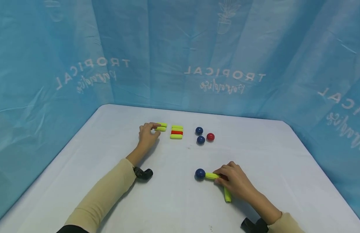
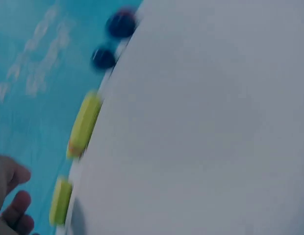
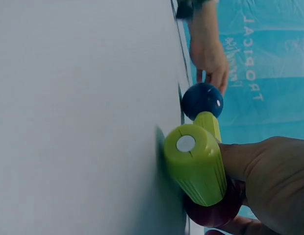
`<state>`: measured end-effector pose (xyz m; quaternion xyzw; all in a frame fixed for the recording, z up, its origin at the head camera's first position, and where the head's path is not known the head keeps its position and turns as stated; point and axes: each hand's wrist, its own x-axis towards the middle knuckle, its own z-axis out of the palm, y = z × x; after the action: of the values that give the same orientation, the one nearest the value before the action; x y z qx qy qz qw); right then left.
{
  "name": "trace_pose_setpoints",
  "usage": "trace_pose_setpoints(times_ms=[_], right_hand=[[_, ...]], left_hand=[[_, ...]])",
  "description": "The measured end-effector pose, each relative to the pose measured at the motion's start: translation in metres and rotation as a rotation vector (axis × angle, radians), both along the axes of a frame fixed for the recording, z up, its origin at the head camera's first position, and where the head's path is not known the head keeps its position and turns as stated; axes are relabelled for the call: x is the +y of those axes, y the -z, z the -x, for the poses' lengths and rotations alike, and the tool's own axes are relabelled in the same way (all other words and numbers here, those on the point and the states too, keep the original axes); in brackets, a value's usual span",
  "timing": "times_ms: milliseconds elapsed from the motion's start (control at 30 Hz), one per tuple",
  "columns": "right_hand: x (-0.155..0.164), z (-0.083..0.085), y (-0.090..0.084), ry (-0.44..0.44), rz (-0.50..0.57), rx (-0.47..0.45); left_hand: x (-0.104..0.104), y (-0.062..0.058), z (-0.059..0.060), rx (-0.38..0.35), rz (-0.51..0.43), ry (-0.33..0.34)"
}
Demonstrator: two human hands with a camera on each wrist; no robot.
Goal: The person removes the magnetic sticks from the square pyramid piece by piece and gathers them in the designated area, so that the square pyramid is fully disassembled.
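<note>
My right hand (image 1: 236, 181) grips a dark red ball (image 3: 213, 210), mostly hidden by the fingers, where two yellow-green rods meet. One rod (image 1: 212, 175) points left to a blue ball (image 1: 200, 174) and touches it. The other rod (image 3: 196, 164) points toward me, its pale round end facing the wrist camera. At the far left, my left hand (image 1: 148, 134) reaches with thumb and fingers parted beside two yellow-green rods (image 1: 161, 128). In the left wrist view, a gap shows between its fingers and the nearest rod (image 2: 61, 200).
Right of the left hand lies a row of several rods (image 1: 176, 136), yellow-green with a red one (image 1: 177, 132) among them. Farther right, two blue balls (image 1: 200, 140) and a red ball (image 1: 210, 137) are grouped. A blue curtain (image 1: 174, 42) hangs behind the white table (image 1: 133, 207).
</note>
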<state>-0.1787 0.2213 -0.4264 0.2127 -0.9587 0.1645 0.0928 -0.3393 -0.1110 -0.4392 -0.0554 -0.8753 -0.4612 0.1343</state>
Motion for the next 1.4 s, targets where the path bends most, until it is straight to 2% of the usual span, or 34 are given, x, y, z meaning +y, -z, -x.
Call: trace_pose_setpoints(times_ms=[67,133,233,333,400,567,700,1033,1300,1400], right_hand=[[-0.002,0.002,0.0,-0.007,-0.003,-0.02],[-0.003,0.003,-0.001,-0.011,-0.007,-0.034],[-0.005,0.004,-0.003,-0.021,-0.01,-0.043],[-0.006,0.005,-0.003,-0.037,-0.006,-0.037],[-0.007,0.005,-0.001,-0.049,0.001,-0.031],[-0.007,0.005,0.003,-0.058,0.005,-0.029],[-0.006,0.005,0.004,-0.061,0.002,-0.02],[-0.005,0.006,0.003,-0.078,-0.018,0.027],[-0.005,0.004,0.004,-0.081,0.014,0.017],[-0.002,0.004,0.004,-0.065,0.017,0.023]], left_hand=[[0.013,-0.005,-0.026,0.004,-0.072,0.07],[0.028,-0.007,-0.055,-0.008,-0.085,0.168],[0.051,-0.007,-0.095,-0.071,-0.011,0.335],[0.068,-0.003,-0.12,-0.111,0.096,0.464],[0.076,0.0,-0.129,-0.106,0.145,0.506],[0.09,0.007,-0.138,-0.065,0.233,0.494],[0.095,0.008,-0.14,-0.024,0.268,0.471],[0.099,0.007,-0.14,0.016,0.286,0.426],[0.097,0.002,-0.142,0.014,0.253,0.445],[0.09,0.001,-0.139,0.004,0.221,0.411]])
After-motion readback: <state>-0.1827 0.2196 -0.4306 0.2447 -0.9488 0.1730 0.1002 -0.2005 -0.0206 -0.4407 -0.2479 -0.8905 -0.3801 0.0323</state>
